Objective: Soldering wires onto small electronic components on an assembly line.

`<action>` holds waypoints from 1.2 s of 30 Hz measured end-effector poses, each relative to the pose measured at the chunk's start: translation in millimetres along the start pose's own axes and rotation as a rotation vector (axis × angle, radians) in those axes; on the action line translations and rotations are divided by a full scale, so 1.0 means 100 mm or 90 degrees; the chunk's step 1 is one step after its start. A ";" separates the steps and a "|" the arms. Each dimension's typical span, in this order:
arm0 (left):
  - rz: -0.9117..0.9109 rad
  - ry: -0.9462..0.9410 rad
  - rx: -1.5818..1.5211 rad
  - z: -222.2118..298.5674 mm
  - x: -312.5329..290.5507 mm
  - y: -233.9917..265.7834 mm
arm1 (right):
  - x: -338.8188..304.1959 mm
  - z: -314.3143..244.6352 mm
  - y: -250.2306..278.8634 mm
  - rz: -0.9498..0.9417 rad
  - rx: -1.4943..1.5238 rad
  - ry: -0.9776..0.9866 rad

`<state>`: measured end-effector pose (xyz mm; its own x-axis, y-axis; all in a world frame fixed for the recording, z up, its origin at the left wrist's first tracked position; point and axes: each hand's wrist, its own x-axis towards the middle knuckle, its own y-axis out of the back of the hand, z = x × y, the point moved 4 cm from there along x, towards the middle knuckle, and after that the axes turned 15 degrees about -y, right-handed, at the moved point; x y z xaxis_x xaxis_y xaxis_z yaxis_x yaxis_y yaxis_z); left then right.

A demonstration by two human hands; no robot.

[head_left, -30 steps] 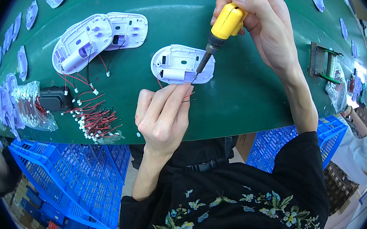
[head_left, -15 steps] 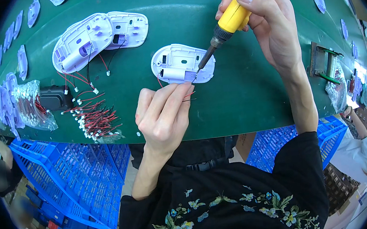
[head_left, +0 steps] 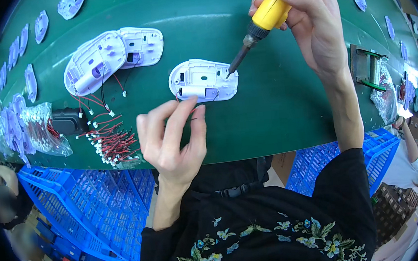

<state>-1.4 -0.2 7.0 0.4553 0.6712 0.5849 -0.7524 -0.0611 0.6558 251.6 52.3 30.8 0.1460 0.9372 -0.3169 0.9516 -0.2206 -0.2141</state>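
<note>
A pale lilac plastic shell (head_left: 203,72) lies on the green table before me, its ribbed inside up. My right hand (head_left: 317,26) is closed round the yellow handle of a soldering iron (head_left: 269,12). The iron's tip meets the shell near its right end. At the shell's lower left edge, my left hand (head_left: 172,138) pinches a thin red and black wire lead (head_left: 194,116) between thumb and forefinger. Part of the lead is hidden by the fingers. Two more shells (head_left: 96,63) overlap at upper left, with wires and white plugs hanging from them.
A heap of red and black wire leads (head_left: 118,146) lies left of my left hand. Beyond it are a black case (head_left: 69,121) and a bag of leads (head_left: 45,130). A metal stand (head_left: 368,69) is at right. Blue crates (head_left: 91,205) stand below the table edge.
My left hand has moved left and its fingers have loosened somewhat. The iron's tip has shifted from the shell's lower slot up and right. The view has also shifted slightly.
</note>
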 end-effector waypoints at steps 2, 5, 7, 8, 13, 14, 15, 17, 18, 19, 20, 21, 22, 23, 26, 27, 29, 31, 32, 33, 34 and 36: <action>-0.079 -0.039 0.032 0.01 0.21 0.04 | -0.01 -0.09 0.05 0.001 0.013 0.021; -0.250 -0.101 0.037 -0.06 0.37 0.01 | 0.00 -0.29 0.24 -0.012 -0.123 0.034; -0.281 -0.109 0.016 -0.05 0.43 0.00 | -0.03 -0.29 0.26 0.059 -0.153 0.043; -0.287 -0.104 0.036 -0.10 0.41 0.00 | -0.07 -0.33 0.29 0.069 -0.152 0.052; -0.291 -0.050 0.127 -0.18 0.58 0.26 | -0.18 -0.70 0.56 0.112 -0.160 0.122; -0.291 -0.070 0.126 -0.13 0.68 0.25 | -0.21 -0.80 0.66 0.124 -0.186 0.127; -0.292 -0.089 0.124 -0.07 0.81 0.22 | -0.24 -0.87 0.76 0.088 -0.162 0.119; -0.257 -0.110 0.072 0.08 1.17 0.04 | -0.29 -1.00 0.90 0.109 -0.148 0.085; -0.204 -0.099 0.037 0.11 1.37 -0.17 | -0.34 -1.02 0.94 0.125 -0.105 0.077; -0.149 -0.091 0.008 0.13 1.66 -0.35 | -0.37 -1.08 0.99 0.122 -0.104 0.088; -0.151 -0.120 0.073 0.05 1.93 -0.64 | -0.43 -1.13 1.05 0.109 -0.152 0.121; -0.091 -0.190 0.057 -0.13 2.22 -0.93 | -0.46 -1.18 1.04 0.088 -0.195 0.157; -0.130 -0.137 0.091 -0.25 2.44 -1.21 | -0.47 -1.19 1.02 0.093 -0.200 0.151; -0.168 -0.081 0.130 -0.35 2.62 -1.41 | -0.47 -1.22 0.97 0.090 -0.198 0.159; -0.264 -0.026 0.140 -0.60 2.79 -1.81 | -0.53 -1.23 0.93 0.106 -0.254 0.119; -0.259 -0.050 0.147 -0.63 2.79 -1.84 | -0.54 -1.24 0.94 0.111 -0.251 0.121; -0.263 -0.076 0.150 -0.65 2.75 -1.83 | -0.58 -1.26 0.95 0.090 -0.223 0.150; -0.277 -0.163 0.099 -0.43 2.60 -1.57 | -0.58 -1.24 0.96 0.106 -0.186 0.128; -0.314 -0.216 0.052 -0.23 2.49 -1.39 | -0.57 -1.24 0.98 0.115 -0.155 0.112; -0.351 -0.265 0.006 -0.04 2.31 -1.15 | -0.58 -1.23 0.97 0.120 -0.123 0.094; -0.396 -0.291 -0.009 0.07 2.08 -1.01 | -0.57 -1.22 0.96 0.081 -0.120 0.104; -0.476 -0.310 -0.032 0.18 1.63 -0.74 | -0.58 -1.24 0.73 0.066 -0.116 0.076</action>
<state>137.0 100.8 62.5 0.9783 0.1334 0.1586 -0.1929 0.3066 0.9321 346.3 14.7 147.8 0.2658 0.9398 -0.2146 0.9614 -0.2749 -0.0131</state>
